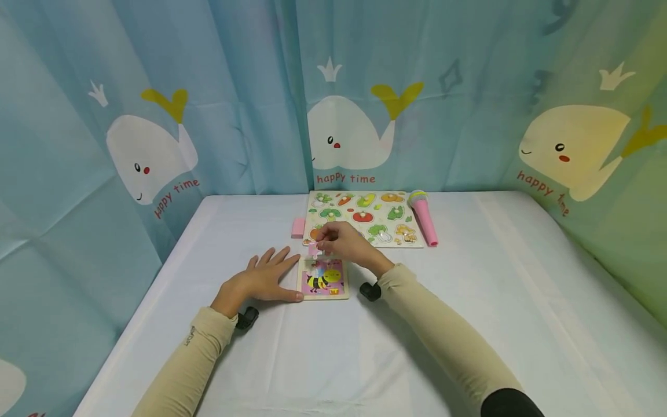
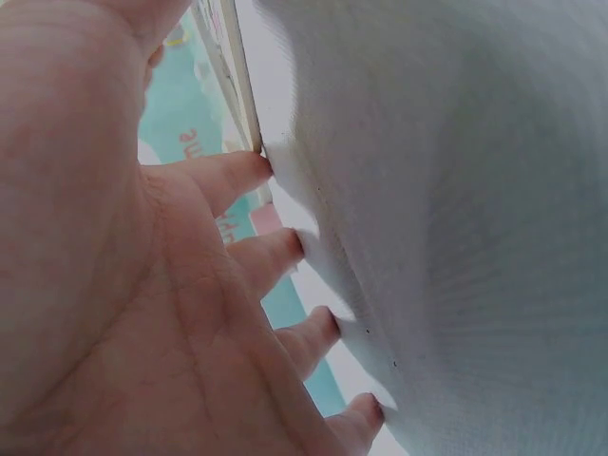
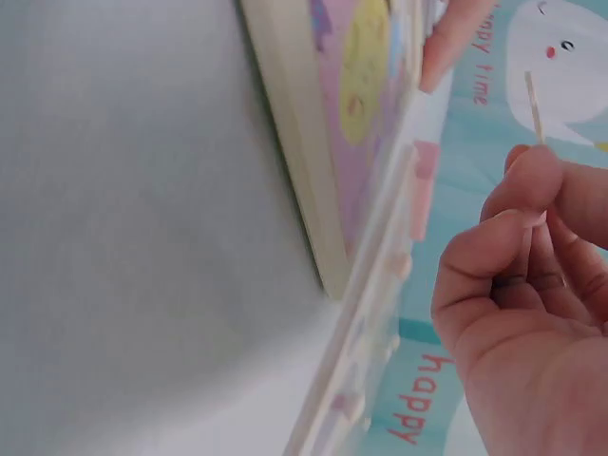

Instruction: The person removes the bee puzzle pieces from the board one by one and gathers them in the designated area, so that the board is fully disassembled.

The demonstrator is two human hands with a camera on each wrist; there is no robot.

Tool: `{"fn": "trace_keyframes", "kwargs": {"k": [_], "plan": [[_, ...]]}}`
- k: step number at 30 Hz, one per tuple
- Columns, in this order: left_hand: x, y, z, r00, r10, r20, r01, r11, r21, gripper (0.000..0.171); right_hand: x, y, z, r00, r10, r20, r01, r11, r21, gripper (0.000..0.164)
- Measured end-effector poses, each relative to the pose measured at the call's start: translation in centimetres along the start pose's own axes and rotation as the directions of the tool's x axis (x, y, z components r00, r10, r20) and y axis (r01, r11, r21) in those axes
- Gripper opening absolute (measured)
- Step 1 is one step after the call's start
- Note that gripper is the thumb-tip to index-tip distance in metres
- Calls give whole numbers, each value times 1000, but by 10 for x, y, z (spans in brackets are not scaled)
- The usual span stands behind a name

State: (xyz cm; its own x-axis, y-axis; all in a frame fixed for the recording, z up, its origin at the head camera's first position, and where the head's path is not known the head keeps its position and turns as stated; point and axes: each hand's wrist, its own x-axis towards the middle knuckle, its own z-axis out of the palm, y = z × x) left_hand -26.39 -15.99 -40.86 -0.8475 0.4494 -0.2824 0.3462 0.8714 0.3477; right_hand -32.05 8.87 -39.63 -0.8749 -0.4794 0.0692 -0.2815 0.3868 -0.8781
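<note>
A small wooden jigsaw board (image 1: 333, 297) with a bee picture lies on the white table. My left hand (image 1: 263, 281) rests with spread fingers at its left side, thumb and index fingertip at the board's edge. Above the board's far edge, my right hand (image 1: 346, 242) pinches a pink jigsaw piece (image 1: 312, 249) between thumb and fingers. In the right wrist view the piece (image 3: 534, 104) appears edge-on as a thin strip beyond the fingertips. The bee's yellow head shows on the board there, while the left wrist view catches only a sliver of the board's side.
Behind the board lies a larger knobbed vegetable puzzle (image 1: 380, 215), partly covered by the right hand. A pink block (image 1: 298, 227) sits at its left, and a pink toy microphone (image 1: 425, 220) lies along its right side. A whale-print curtain (image 1: 250, 133) hangs behind the table.
</note>
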Motion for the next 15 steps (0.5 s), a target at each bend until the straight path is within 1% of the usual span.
{"fn": "trace_keyframes", "kwargs": {"k": [9, 15], "plan": [[0, 1, 1, 1000, -3, 3, 3, 1000, -11, 104, -19, -2, -22, 996, 48, -80, -46, 999, 25, 11], [-1, 4, 1, 1000, -11, 6, 11, 1000, -17, 105, -33, -1, -38, 990, 42, -133, -37, 999, 40, 12]]}}
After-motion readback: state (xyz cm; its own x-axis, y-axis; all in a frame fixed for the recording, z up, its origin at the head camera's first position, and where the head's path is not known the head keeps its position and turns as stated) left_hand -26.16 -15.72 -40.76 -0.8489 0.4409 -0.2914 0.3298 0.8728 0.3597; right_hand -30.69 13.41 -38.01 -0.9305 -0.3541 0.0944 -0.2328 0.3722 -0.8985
